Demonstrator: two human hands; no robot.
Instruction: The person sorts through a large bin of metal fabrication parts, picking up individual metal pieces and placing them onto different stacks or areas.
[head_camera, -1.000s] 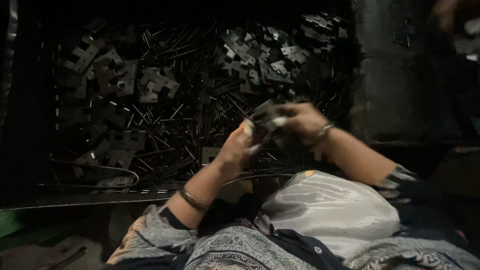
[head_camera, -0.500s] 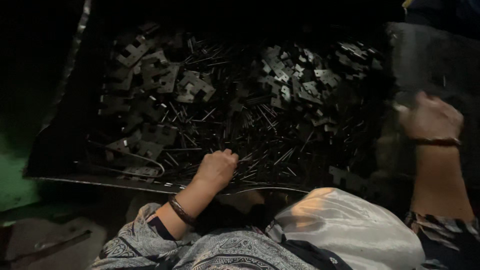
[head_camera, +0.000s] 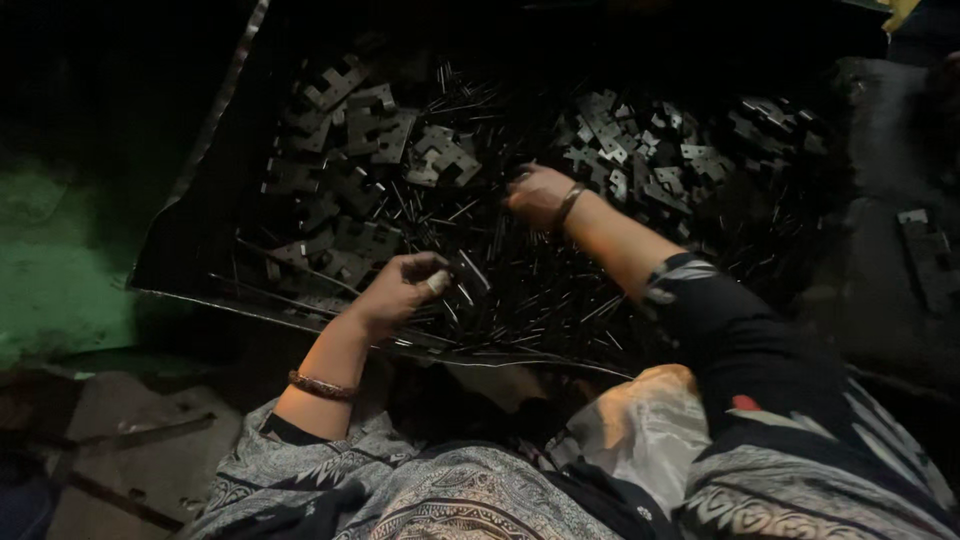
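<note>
- two hands work over one dark heap: the left hand (head_camera: 405, 285) has its fingers (head_camera: 437, 283) curled narrow around a thin metal pin (head_camera: 472, 270), which pokes out past the thumb; one fingertip looks wrapped in pale tape.
- the right hand (head_camera: 538, 192) reaches further in, fingers bent down into the heap of pins (head_camera: 520, 290); i cannot tell whether they are closed on anything, since the tips are lost among the metal.
- a thin bangle sits on the right wrist and a beaded bracelet (head_camera: 322, 386) on the left forearm.
- around both hands lie loose dark pins, crossing every way, touching one another.
- beyond them, toward the far side, flat notched metal plates (head_camera: 350, 130) are piled on the left, and a second cluster of notched plates (head_camera: 640, 135) lies just past the right hand.
- all of it rests in a dark shallow tray (head_camera: 190, 240) with a bent metal rim.
- near the person's lap a pale plastic bag (head_camera: 640, 430) lies against patterned grey clothing.
- to the left of the tray the floor (head_camera: 60, 270) shows green.
</note>
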